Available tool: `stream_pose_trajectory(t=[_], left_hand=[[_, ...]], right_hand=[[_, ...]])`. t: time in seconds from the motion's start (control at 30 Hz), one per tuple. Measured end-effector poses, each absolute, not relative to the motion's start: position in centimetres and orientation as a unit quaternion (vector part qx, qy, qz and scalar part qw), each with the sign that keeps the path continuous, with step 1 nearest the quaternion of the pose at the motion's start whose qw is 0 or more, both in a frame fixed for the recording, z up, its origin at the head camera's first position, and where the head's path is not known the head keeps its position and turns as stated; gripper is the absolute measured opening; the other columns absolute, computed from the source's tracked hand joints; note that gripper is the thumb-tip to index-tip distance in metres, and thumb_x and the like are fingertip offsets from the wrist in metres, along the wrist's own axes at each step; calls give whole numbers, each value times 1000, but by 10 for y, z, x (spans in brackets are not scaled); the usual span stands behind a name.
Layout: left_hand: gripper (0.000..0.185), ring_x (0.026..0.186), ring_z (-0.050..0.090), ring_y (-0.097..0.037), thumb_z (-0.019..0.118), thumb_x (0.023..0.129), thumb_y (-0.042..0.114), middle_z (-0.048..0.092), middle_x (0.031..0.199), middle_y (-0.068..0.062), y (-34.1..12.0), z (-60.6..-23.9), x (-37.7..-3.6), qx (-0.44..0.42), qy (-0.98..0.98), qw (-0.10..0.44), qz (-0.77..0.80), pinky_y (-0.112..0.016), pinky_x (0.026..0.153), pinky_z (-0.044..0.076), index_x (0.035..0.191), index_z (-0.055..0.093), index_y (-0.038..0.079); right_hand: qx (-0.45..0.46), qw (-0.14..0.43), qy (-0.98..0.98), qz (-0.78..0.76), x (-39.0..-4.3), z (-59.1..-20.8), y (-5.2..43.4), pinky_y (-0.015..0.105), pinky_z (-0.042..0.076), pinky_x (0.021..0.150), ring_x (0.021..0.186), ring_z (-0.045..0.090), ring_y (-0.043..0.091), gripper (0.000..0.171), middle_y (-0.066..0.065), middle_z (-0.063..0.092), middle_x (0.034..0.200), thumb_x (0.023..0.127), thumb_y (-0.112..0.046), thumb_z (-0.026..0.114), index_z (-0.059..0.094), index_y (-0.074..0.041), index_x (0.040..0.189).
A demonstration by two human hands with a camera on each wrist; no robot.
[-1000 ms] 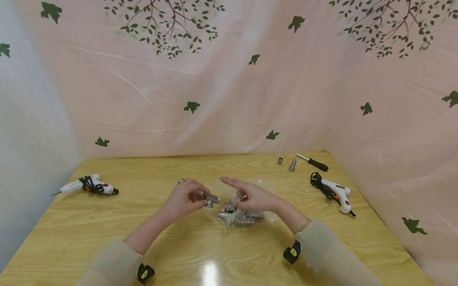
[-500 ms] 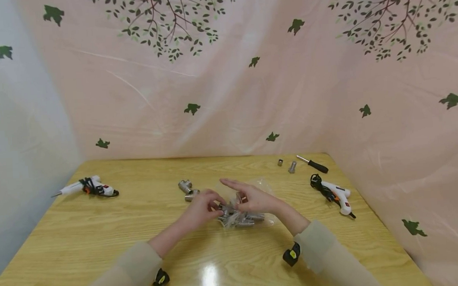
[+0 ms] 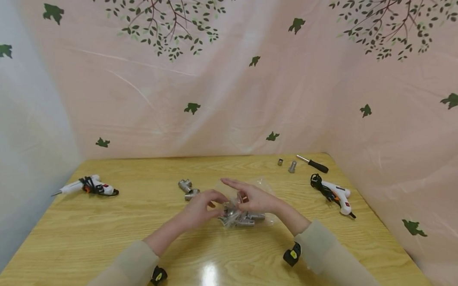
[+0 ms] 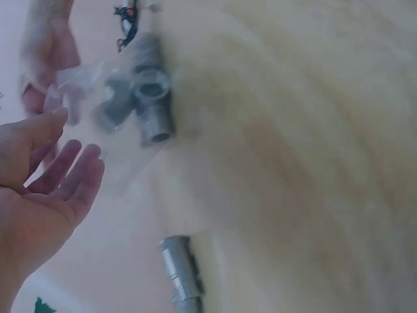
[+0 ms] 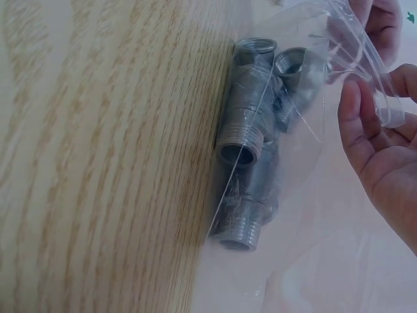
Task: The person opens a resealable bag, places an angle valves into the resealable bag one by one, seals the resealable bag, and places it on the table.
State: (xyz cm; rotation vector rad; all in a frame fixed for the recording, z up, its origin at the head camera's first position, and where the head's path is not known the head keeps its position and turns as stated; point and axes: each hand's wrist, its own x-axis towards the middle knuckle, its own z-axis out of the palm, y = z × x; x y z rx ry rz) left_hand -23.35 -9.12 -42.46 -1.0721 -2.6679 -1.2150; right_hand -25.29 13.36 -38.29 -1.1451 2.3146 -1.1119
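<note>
My right hand (image 3: 257,197) pinches the mouth of a clear plastic bag (image 5: 306,134) between thumb and fingers, the index finger stretched out. Inside the bag lie several grey metal pipe fittings (image 5: 242,124), some with threaded ends. At the bag's left side is my left hand (image 3: 200,210), thumb and fingers apart and loosely bent, the tips by the bag's opening. In the left wrist view its thumb (image 4: 45,130) overlaps the bag's edge; no fitting shows in this hand. Two tee fittings, a farther one (image 3: 185,186) and a nearer one (image 3: 191,194), lie beyond the left hand.
A white glue gun (image 3: 87,186) lies far left, another glue gun (image 3: 337,194) at right, both with black cords wrapped. At the back right are a screwdriver (image 3: 315,164), a metal fitting (image 3: 292,167) and a small metal nut-like piece (image 3: 280,162). A cloth backdrop hangs behind.
My left hand has moved right to the bag; the tee fitting it held one second ago is no longer seen in it. Two tee fittings behind it came into view. My right hand stays put.
</note>
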Motion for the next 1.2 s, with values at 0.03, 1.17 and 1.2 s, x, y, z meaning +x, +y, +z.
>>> stream_pose_trajectory(t=[0.03, 1.17, 1.2], left_hand=[[29, 101, 62, -21, 69, 86, 11, 65, 112, -3, -93, -422, -234, -343, -856, 15, -387, -33, 81, 53, 114, 65, 9], [61, 128, 40, -42, 73, 83, 22, 47, 138, -21, -204, -440, -317, -243, -913, -45, -324, -57, 104, 32, 136, 48, 3], [60, 127, 41, -42, 73, 83, 22, 48, 137, -21, -205, -443, -319, -245, -913, -45, -322, -57, 104, 33, 135, 49, 2]], right_hand=[[-400, 164, 813, -389, -256, -387, 135, 23, 45, 54, 58, 44, 9, 77, 8, 19, 156, 87, 4, 54, 20, -18, 152], [-400, 166, 813, -389, -269, -405, 139, 28, 51, 56, 58, 48, 8, 80, 1, 15, 158, 88, 1, 55, 16, -28, 152], [-400, 167, 813, -389, -268, -405, 139, 28, 52, 56, 58, 48, 8, 80, 2, 15, 158, 87, 1, 55, 16, -27, 152]])
